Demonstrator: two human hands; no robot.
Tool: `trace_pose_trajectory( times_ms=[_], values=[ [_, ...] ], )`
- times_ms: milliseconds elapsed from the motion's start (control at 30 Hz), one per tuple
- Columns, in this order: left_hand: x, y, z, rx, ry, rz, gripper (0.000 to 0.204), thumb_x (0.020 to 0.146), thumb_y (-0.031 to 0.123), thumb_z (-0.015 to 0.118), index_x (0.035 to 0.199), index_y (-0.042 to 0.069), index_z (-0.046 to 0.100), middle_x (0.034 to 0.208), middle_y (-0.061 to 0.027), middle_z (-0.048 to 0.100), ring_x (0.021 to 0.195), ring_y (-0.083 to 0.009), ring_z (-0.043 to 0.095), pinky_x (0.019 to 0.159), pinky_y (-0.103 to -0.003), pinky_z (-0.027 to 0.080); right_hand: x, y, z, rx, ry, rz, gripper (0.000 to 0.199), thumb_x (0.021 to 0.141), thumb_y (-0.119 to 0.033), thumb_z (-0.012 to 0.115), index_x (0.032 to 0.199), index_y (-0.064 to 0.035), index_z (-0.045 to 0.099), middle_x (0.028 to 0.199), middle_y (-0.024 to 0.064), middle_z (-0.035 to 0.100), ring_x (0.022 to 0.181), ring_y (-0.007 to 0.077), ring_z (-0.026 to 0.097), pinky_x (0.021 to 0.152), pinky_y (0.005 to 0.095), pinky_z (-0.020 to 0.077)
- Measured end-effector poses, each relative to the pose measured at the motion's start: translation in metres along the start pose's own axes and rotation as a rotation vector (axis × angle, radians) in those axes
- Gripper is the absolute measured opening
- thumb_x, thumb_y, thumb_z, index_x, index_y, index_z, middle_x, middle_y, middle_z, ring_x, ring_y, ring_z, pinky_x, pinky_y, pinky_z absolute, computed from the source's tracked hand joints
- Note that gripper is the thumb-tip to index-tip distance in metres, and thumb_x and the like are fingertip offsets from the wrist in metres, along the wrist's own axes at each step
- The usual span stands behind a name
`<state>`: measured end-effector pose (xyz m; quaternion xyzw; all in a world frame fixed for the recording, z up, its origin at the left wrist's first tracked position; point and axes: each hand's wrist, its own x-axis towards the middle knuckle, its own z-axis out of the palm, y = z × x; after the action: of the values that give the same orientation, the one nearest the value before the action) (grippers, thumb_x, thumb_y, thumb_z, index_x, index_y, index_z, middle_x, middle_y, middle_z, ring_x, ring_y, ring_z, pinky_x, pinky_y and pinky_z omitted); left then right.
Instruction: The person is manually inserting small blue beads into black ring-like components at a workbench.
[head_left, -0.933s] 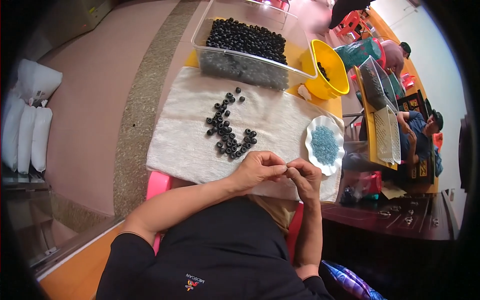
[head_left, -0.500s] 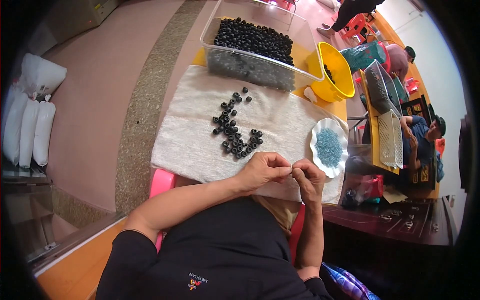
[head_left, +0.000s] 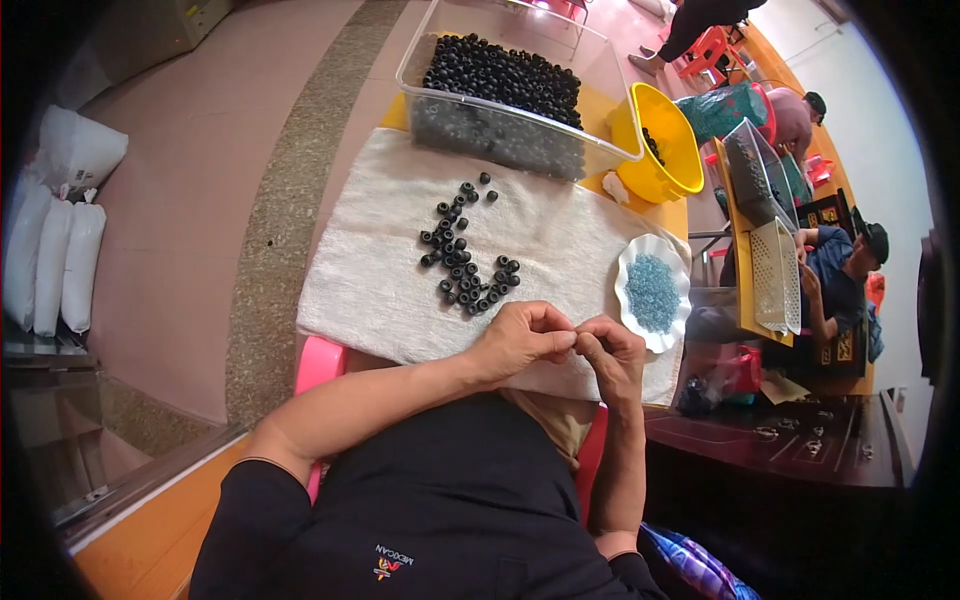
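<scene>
My left hand point(head_left: 526, 343) and my right hand point(head_left: 614, 358) meet fingertip to fingertip over the near edge of a pale cloth point(head_left: 370, 270). Both are pinched closed; whatever sits between the fingers is too small and covered to make out. Beyond my left hand lies a loose scatter of round black pieces with holes, like large beads point(head_left: 470, 274). Close to my right hand stands a white wavy-rimmed dish point(head_left: 676, 334) holding small clear-blue beads point(head_left: 653, 293).
At the cloth's far side stands a clear plastic bin point(head_left: 500, 120) of black pieces, beside a yellow bucket point(head_left: 672, 150). White sacks point(head_left: 60, 260) lean at far left. A person point(head_left: 835, 270) sits at another table on the right, near a white basket point(head_left: 778, 280).
My fingertips stay together, with the right fingers slightly shifted. The whole view has moved a little; the beads and containers keep their places on the table.
</scene>
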<state>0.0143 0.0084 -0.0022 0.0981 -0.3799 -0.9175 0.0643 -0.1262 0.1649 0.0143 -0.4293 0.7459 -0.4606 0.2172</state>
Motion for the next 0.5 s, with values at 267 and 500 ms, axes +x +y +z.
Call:
trace_pose_trajectory(
  times_ms=[267,500],
  values=[
    [-0.003,0.005,0.0,-0.022,-0.026,0.0,0.014,0.089,0.01,0.07,0.098,0.001,0.065,0.09,-0.005,0.068,0.079,-0.0104,0.064,0.073,-0.026,0.053,0.008,-0.047,-0.004,0.327,-0.128,0.206,0.006,0.087,-0.003,0.07,0.086,0.0026,0.067,0.079,0.0032,0.064,0.072,0.0101,0.06,0.066,0.0221,0.0472],
    [-0.002,0.012,0.0,-0.171,-0.03,-0.05,0.014,0.09,0.012,0.071,0.099,0.003,0.064,0.091,-0.0042,0.068,0.08,-0.0113,0.064,0.073,-0.027,0.054,0.004,-0.028,0.018,-0.118,0.006,-0.162,0.009,0.089,-0.005,0.069,0.095,0.0022,0.068,0.084,0.0062,0.063,0.07,0.0099,0.057,0.062,0.023,0.046]
  ],
)
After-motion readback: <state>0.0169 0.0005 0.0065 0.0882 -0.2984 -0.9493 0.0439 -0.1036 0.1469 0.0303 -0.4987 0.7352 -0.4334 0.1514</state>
